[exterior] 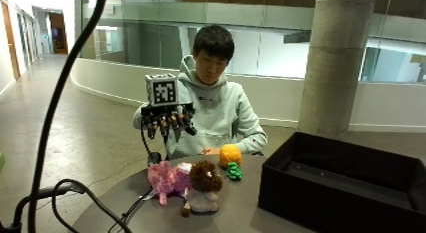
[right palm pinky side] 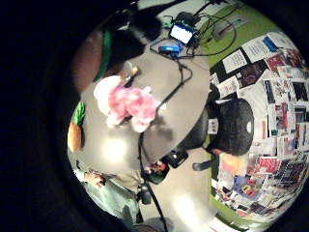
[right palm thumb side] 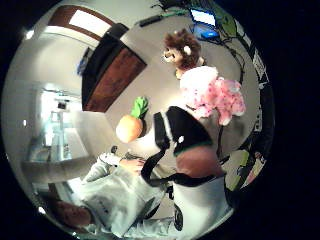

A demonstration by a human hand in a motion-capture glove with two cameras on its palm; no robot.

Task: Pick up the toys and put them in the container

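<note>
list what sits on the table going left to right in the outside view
pink plush toy → brown lion plush → orange carrot toy with green top → black container

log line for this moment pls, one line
stage: before first pick | right hand: raised above table, fingers hanging, holds nothing | pink plush, lion plush, orange toy: on table | container: open, no toys seen inside

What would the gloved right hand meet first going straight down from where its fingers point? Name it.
Most likely the pink plush toy. The right hand hovers above the table, fingers hanging downward, holding nothing. Both palm views show that toy nearly centred below the palm, though depth is uncertain.
</note>
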